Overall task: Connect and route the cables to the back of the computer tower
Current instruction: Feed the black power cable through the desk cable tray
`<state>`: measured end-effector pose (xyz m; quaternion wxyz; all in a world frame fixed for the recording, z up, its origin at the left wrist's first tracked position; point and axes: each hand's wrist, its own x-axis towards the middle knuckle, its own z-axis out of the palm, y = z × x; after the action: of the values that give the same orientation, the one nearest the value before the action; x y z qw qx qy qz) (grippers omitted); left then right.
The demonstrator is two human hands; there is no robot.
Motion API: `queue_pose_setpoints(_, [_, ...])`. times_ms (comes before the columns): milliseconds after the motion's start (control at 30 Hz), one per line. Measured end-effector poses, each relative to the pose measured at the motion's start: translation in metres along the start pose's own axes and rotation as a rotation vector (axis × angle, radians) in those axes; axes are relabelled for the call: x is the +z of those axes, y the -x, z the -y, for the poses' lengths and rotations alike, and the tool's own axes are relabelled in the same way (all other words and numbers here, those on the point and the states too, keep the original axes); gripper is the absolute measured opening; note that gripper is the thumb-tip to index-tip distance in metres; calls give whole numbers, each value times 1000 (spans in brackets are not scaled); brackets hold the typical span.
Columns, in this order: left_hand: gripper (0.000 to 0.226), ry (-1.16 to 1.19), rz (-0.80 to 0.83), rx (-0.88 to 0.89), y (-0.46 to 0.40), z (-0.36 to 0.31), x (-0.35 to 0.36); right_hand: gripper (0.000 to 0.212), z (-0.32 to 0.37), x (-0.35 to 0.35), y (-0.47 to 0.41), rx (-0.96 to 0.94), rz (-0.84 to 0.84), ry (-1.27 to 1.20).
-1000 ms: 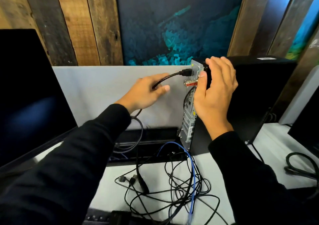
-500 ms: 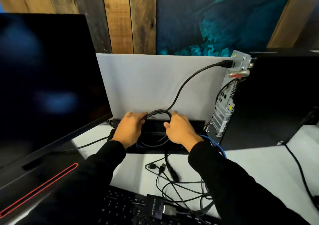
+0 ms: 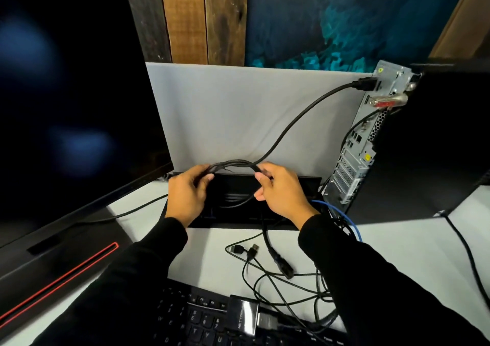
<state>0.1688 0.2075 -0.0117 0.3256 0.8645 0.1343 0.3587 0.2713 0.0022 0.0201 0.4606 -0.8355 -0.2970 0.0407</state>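
Both hands, left hand (image 3: 187,196) and right hand (image 3: 281,192), have dropped from the black metal computer tower (image 3: 429,144) to grasp the plugged thick black cable (image 3: 286,131), so routing begins.

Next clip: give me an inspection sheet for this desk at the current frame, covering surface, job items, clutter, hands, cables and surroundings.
Surface: white desk with a black cable trough along the back.
Job's things: computer tower upright at right, rear panel facing left; thick black cable plugged in near its top.
Clutter: keyboard at the near edge, small black box resting on it.
Hands: left hand and right hand both grip the gathered cable loop above the trough.
Cables: loose USB plugs, power plug and thin black leads lie tangled on the desk; blue cable by the tower base.
Surroundings: dark monitor left, grey divider, wood-plank wall.
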Motion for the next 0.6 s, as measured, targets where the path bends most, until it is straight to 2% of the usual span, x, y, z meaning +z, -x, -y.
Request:
queue_pose_setpoints(67, [21, 4, 46, 22, -4, 1, -5, 18, 0, -1, -4, 18, 29, 42])
queue_pose_setpoints(133, [26, -2, 178, 52, -5, 5, -8, 16, -7, -3, -4, 58, 62, 200])
queue_pose_setpoints(200, [31, -39, 318, 78, -3, 9, -6, 42, -17, -4, -4, 105, 67, 324])
queue_pose_setpoints(267, [33, -58, 382, 71, 0, 9, -1, 53, -20, -6, -3, 120, 69, 394])
queue_pose_setpoints(333, [33, -85, 392, 59, 1, 9, 4, 52, -17, -7, -2, 93, 92, 455])
queue_pose_setpoints(433, [34, -136, 417, -11, 4, 10, 9, 50, -20, -2, -3, 155, 111, 410])
queue_pose_setpoints(533, [38, -299, 431, -38, 9, 13, 13, 22, -20, 3, 4, 218, 241, 478])
queue_pose_setpoints(600, [40, -375, 437, -30, 12, 12, 13, 30, -23, 8, 7, 245, 252, 478])
